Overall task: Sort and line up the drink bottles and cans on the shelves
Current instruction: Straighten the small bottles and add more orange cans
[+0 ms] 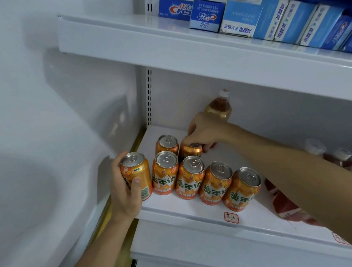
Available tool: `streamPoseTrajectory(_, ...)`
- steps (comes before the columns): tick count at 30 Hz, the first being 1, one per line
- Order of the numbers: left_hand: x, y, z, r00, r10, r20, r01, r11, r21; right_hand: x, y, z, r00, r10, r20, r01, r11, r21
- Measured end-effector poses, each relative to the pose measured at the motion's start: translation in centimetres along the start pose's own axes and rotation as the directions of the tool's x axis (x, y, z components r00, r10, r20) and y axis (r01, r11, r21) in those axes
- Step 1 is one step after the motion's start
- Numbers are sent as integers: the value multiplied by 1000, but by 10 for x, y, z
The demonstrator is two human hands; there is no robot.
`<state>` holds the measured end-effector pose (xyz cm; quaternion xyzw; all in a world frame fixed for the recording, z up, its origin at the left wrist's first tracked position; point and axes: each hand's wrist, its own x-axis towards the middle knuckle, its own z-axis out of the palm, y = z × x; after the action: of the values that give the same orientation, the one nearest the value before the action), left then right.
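Several orange soda cans stand on the white middle shelf (188, 211). My left hand (126, 193) grips one orange can (136, 176) at the shelf's front left corner. A front row of cans (191, 177) runs to the right of it. Behind that row stands another can (167, 145). My right hand (205, 130) reaches in from the right and holds the top of a second back-row can (190, 152). An amber drink bottle (218, 106) with a white cap stands at the back, partly hidden by my right hand.
Red-labelled bottles (285, 206) with white caps sit on the right, behind my right forearm. The upper shelf (175, 44) carries blue toothpaste boxes (242, 19). A white wall closes the left side. A handwritten label (231, 217) is stuck on the shelf's front edge.
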<state>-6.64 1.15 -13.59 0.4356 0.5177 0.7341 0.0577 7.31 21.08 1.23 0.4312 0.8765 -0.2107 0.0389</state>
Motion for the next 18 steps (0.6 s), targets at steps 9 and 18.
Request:
streamPoseTrajectory(9, 1, 6, 0, 999, 40, -16, -39, 999, 18, -15, -3, 7, 1000, -7, -13, 8, 998, 61)
streamPoseTrajectory(18, 82, 80, 31, 894, 223, 388, -251, 968, 21, -78, -24, -33, 908, -355, -222, 418, 790, 448)
